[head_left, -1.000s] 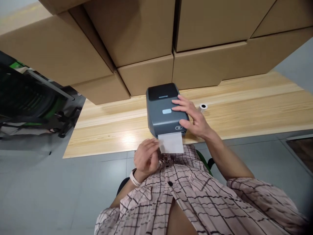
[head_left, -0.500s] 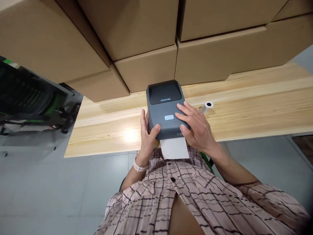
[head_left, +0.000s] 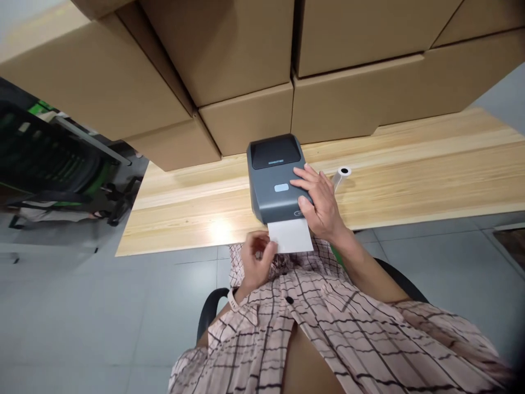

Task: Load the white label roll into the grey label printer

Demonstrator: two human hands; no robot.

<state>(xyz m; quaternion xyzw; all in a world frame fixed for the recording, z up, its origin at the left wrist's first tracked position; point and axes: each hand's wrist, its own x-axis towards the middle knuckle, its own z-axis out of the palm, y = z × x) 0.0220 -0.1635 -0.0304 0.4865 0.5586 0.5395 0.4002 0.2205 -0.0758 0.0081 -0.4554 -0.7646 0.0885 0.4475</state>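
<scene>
A dark grey label printer (head_left: 270,178) with a black window and a pale button sits on the wooden table. From its front slot hangs a white paper strip (head_left: 292,236) that reaches past the table's edge. At the strip's left edge, my left hand (head_left: 256,260) has its thumb and curled forefinger pinched on the paper. My right hand (head_left: 322,205) lies on the printer's right side, its fingers stretched across the top and the thumb near the front corner. Just beyond those fingers stands a small white paper roll (head_left: 343,175), partly hidden behind the hand.
Large cardboard boxes (head_left: 250,117) are stacked along the back of the wooden table (head_left: 176,213). A black and green office chair (head_left: 53,158) is on the left, on the grey tiled floor (head_left: 102,306). I sit close to the table's front edge.
My left hand has left the printer's left side and come down to the paper strip. My right hand stays on the printer. The view has shifted slightly.
</scene>
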